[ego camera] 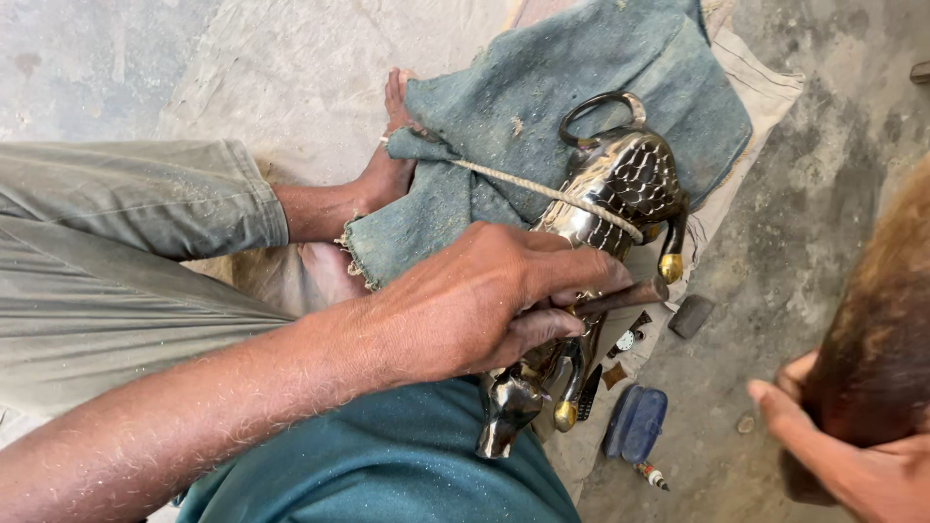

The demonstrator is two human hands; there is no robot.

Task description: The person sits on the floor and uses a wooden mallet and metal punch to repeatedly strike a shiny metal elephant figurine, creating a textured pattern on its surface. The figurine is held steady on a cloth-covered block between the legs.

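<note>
A shiny metal animal figure [620,179] with engraved scales, gold-tipped horns and a looped tail lies on a blue cloth [542,87] across my lap. A rope [523,184] runs over it towards my bare foot [387,160]. My left hand [475,300] rests on the figure, shut on a dark metal rod [625,295] whose tip points right, near the figure's side. My right hand [843,465], at the lower right, grips a blurred brown wooden block [886,329] like a mallet, raised close to the camera.
Beside the figure, a pale sack [765,87] on the concrete floor [823,194] holds a blue case [636,423], a dark flat block [691,316] and small metal bits [625,341]. My grey trouser leg [116,242] fills the left.
</note>
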